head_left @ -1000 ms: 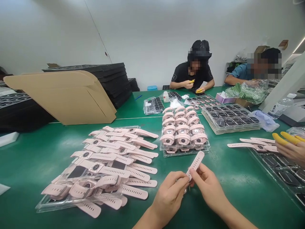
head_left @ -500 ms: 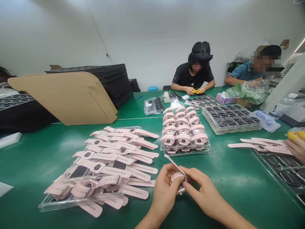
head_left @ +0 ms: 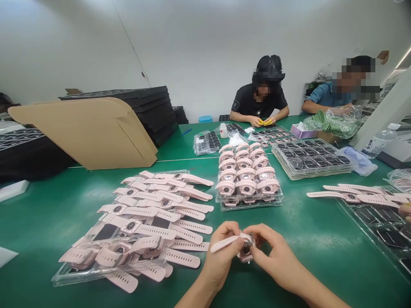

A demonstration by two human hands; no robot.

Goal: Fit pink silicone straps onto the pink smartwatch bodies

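Both my hands hold one pink watch (head_left: 244, 250) low over the green table (head_left: 48, 218). My left hand (head_left: 222, 252) pinches the strap, whose free end points left. My right hand (head_left: 272, 252) grips the watch body from the right. To the left lies a pile of pink watches with flat straps (head_left: 150, 218) on clear trays. Just beyond my hands stands a clear tray of pink watches with closed straps (head_left: 245, 177).
A cardboard sheet (head_left: 86, 130) leans on black tray stacks (head_left: 154, 107) at the left. Trays of black watch bodies (head_left: 310, 158) sit at the right. A co-worker's hand (head_left: 405, 211) shows at the right edge. Two people sit across the table.
The strap that stuck up to the right has swung over and now points left. My hands have closed around the watch body. The co-worker's yellow-capped fingers have drawn back out of view.
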